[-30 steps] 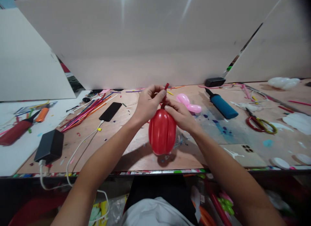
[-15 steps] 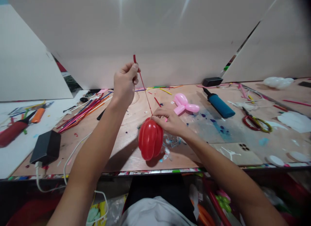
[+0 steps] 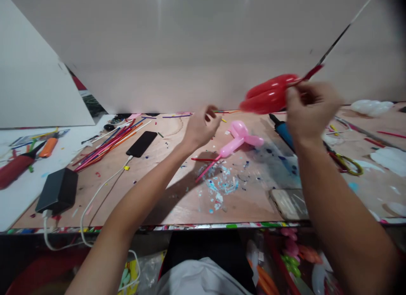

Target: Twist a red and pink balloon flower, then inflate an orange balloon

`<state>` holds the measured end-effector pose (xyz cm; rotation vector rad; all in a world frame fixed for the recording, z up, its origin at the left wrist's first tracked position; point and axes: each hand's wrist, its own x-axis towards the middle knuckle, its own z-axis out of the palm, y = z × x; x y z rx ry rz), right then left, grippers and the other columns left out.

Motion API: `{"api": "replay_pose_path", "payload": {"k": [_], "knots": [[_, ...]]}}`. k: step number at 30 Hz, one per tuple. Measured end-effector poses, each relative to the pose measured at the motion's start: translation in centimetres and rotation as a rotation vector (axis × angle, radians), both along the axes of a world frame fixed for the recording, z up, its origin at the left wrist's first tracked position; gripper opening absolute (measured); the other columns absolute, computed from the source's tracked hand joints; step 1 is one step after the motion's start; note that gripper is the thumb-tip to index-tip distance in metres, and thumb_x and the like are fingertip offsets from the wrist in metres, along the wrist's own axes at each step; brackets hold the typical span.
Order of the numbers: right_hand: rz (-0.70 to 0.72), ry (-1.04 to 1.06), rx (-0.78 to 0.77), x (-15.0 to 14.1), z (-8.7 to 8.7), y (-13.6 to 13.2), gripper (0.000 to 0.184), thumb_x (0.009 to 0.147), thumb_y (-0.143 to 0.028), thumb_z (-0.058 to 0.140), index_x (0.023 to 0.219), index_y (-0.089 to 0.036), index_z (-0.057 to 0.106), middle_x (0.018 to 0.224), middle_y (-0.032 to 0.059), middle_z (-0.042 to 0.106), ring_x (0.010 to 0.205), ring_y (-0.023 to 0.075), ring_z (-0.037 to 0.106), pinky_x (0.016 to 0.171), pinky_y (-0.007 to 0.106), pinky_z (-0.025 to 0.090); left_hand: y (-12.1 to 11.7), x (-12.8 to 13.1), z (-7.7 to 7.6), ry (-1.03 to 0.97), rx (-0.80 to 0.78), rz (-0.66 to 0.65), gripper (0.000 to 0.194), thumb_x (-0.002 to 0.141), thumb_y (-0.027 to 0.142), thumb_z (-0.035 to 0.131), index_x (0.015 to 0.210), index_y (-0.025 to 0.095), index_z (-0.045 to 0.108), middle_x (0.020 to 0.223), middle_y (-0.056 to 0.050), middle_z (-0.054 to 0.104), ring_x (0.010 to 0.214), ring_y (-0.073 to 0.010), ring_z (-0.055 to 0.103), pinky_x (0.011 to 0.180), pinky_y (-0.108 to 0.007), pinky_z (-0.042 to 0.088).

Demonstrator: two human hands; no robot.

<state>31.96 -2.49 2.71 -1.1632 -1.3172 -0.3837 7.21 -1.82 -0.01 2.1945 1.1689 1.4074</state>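
Red balloon bundle [image 3: 269, 94] aloft over the desk [image 3: 250, 208], toward the far right, against the white panel [image 3: 177, 54]; clear of the surface, lobes pointing left, edges a little blurred.

Hands, next in size. Right hand [image 3: 312, 109]: pinched on the gathered end of the bundle, a limp red tail [image 3: 312, 73] sticking up past the fingers. Left hand [image 3: 203, 126]: nothing seen in it, fingers loosely curled, raised beyond the desk's middle.

Handling, by judgement: nearly weightless, springy, smooth enough to slip, easily burst by a nail or point. Best hold is the gathered neck, as the right hand has it; squeezing the taut lobes is riskier. Tail probably stretchy, safe to pinch.

Smaller things: blue pump [image 3: 284, 133], partly behind the right arm; pink twisted balloon [image 3: 233, 147] between the hands, lower down, its thin end toward the near edge; a red strip [image 3: 203, 159] by that end, contact uncertain; pale-blue flecks [image 3: 218, 198] nearer still.
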Motion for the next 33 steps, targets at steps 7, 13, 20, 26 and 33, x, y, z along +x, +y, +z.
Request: {"api": "replay_pose_path", "payload": {"k": [7, 13, 20, 26, 33], "knots": [[-0.361, -0.190, 0.062, 6.9, 0.2, 1.6, 0.024, 0.088, -0.026, 0.054, 0.097, -0.013, 0.073, 0.091, 0.0111, 0.072, 0.090, 0.0257, 0.065, 0.084, 0.044, 0.046, 4.0, 8.8, -6.6, 0.681, -0.224, 0.044, 0.066, 0.085, 0.058, 0.055, 0.128, 0.009, 0.054, 0.116, -0.021, 0.067, 0.108, -0.0362, 0.063, 0.089, -0.048, 0.050], [-0.012, -0.105, -0.248, 5.9, 0.5, -0.6, 0.022, 0.090, -0.027, 0.046, 0.082, -0.018, 0.064, 0.073, 0.0054, 0.060, 0.070, 0.0186, 0.055, 0.067, 0.034, 0.042, 6.9, 2.5, -6.2, 0.481, 0.021, -0.134, 0.035, 0.076, 0.020, 0.060, 0.111, 0.014, 0.064, 0.117, -0.015, 0.064, 0.108, -0.0262, 0.061, 0.095, -0.038, 0.050], [0.623, -0.550, -0.917, 0.3, 5.1, -3.8, 0.042, 0.086, -0.060, 0.055, 0.072, -0.022, 0.068, 0.068, 0.0023, 0.062, 0.061, 0.0172, 0.053, 0.055, 0.030, 0.038, 4.6, -6.8, -3.5, 0.212, 0.330, -0.041, 0.020, 0.076, 0.024, 0.061, 0.095, 0.017, 0.062, 0.108, -0.012, 0.067, 0.103, -0.0265, 0.062, 0.090, -0.042, 0.052], [0.686, -0.511, -0.716, -8.2, 4.7, -4.4, 0.026, 0.086, -0.037, 0.061, 0.068, -0.020, 0.067, 0.080, 0.0037, 0.065, 0.071, 0.0166, 0.057, 0.063, 0.028, 0.040, 4.5, -6.8, -3.1, 0.176, 0.402, 0.031, 0.019, 0.074, 0.021, 0.062, 0.093, 0.019, 0.062, 0.104, -0.011, 0.069, 0.100, -0.0266, 0.063, 0.088, -0.042, 0.051], [0.731, -0.455, -0.763, -9.8, 3.1, -0.9, 0.016, 0.085, -0.024, 0.059, 0.079, -0.021, 0.073, 0.093, 0.0048, 0.072, 0.077, 0.0196, 0.063, 0.070, 0.031, 0.044, 3.8, -6.3, -2.9, 0.037, 0.294, -0.107, 0.043, 0.079, 0.029, 0.062, 0.120, 0.019, 0.052, 0.114, -0.012, 0.065, 0.102, -0.0243, 0.062, 0.090, -0.040, 0.050]]}}
